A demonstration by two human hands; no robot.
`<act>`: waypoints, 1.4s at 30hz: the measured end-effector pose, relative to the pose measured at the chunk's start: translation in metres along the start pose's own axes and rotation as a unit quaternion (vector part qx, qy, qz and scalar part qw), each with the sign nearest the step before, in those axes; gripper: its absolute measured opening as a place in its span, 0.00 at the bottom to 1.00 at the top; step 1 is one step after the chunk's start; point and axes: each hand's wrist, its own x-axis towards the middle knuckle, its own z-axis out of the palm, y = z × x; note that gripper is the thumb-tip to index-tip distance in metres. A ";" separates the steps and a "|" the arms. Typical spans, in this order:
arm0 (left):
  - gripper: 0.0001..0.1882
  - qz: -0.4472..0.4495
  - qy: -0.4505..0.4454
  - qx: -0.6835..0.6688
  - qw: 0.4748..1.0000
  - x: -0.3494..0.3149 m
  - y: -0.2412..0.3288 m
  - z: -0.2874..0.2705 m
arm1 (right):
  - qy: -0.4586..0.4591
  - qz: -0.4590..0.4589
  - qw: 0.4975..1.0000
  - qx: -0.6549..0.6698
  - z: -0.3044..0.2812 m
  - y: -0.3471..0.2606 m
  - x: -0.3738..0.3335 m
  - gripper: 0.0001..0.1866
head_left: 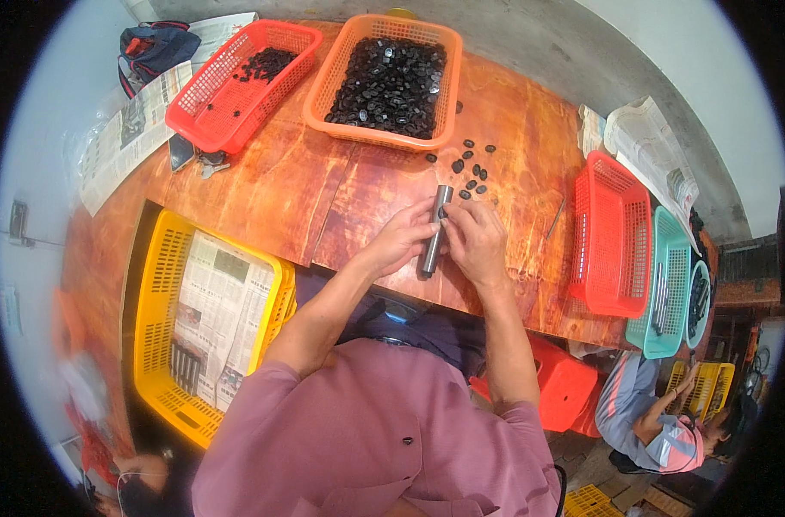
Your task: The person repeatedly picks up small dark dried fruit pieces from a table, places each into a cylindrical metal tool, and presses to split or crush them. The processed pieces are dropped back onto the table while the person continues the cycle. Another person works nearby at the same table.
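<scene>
A smooth dark grey tube lies slantwise on the wooden table in front of me, its far end pointing away. My left hand grips it from the left, thumb and fingertips pressed to its side. From the right, my right hand pinches a small black oval piece against the tube's upper part. The fingers partly hide that piece. Several similar loose black pieces are scattered on the table just beyond my hands.
An orange basket full of black pieces stands beyond, with a red basket to its left. At right are another red basket and a teal basket. A yellow crate sits left. A thin rod lies right. Another person sits at lower right.
</scene>
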 end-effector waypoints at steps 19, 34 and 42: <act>0.16 -0.134 0.083 0.093 0.983 -0.022 -0.013 0.044 | -0.063 0.395 0.814 0.422 -0.001 0.001 -0.022 0.11; 0.19 -0.085 0.011 0.274 0.958 -0.020 -0.017 0.042 | -0.010 0.361 0.836 0.413 -0.025 0.004 -0.016 0.12; 0.19 0.231 -0.008 0.672 0.704 -0.002 -0.005 0.052 | -0.086 0.425 0.845 0.314 -0.053 0.025 -0.014 0.12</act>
